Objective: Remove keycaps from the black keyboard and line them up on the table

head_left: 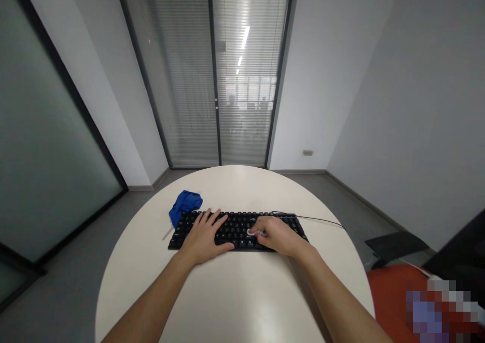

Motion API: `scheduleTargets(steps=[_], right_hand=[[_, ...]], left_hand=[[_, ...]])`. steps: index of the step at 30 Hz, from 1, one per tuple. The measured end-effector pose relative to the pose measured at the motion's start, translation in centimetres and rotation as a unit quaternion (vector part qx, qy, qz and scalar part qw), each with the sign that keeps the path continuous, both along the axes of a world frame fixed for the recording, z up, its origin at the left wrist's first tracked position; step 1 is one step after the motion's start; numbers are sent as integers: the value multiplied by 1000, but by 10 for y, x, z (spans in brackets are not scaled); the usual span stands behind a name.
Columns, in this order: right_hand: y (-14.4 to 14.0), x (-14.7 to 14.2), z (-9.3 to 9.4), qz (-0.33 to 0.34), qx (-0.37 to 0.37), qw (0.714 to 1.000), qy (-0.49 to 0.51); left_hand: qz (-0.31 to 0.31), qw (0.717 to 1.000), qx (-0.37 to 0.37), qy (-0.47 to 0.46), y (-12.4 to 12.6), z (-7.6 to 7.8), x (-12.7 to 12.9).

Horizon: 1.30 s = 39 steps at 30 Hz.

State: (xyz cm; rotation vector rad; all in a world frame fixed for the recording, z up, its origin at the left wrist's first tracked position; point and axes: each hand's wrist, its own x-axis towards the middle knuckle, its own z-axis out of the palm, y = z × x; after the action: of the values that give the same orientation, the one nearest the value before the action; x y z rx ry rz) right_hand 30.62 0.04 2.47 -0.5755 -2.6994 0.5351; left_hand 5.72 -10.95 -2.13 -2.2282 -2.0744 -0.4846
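Keyboard (238,230), lettering unreadable: left hand (204,237) flat and open, right hand (276,235) pinching something small.

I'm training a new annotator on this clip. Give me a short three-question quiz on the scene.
1. True or false: the left hand lies flat on the keyboard.
2. What lies at the keyboard's far left corner? A) blue cloth B) mug C) phone
3. Fill in: the right hand pinches a small ____ tool against the keys.

Key: 1 true. 2 A, the blue cloth. 3 white; the tool is too small to identify.
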Motion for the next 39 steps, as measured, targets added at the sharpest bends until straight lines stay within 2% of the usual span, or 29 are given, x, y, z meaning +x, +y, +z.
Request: scheduleTargets(steps=[5,22,24,28,30,34,39], right_hand=[[-3,0,2,35,-25,999,4],[-13,1,8,63,-66,996,3],[-11,-2,7,41,-51,998,25],[1,-15,-3,-39,28,997,62],[7,-22,-9,-45,46,996,59],[10,-26,-13,-11,52,997,53],[-1,-21,-8,52,40,996,52]], left_hand=[[0,1000,1,0,0,0,0],[-1,1000,0,-10,-1,2,0],[0,1000,-2,-6,-1,2,1],[0,1000,-9,-3,-1,4,2],[1,1000,-9,-3,-1,5,2],[1,1000,-11,-2,-1,6,2],[1,1000,-8,-6,-2,5,2]])
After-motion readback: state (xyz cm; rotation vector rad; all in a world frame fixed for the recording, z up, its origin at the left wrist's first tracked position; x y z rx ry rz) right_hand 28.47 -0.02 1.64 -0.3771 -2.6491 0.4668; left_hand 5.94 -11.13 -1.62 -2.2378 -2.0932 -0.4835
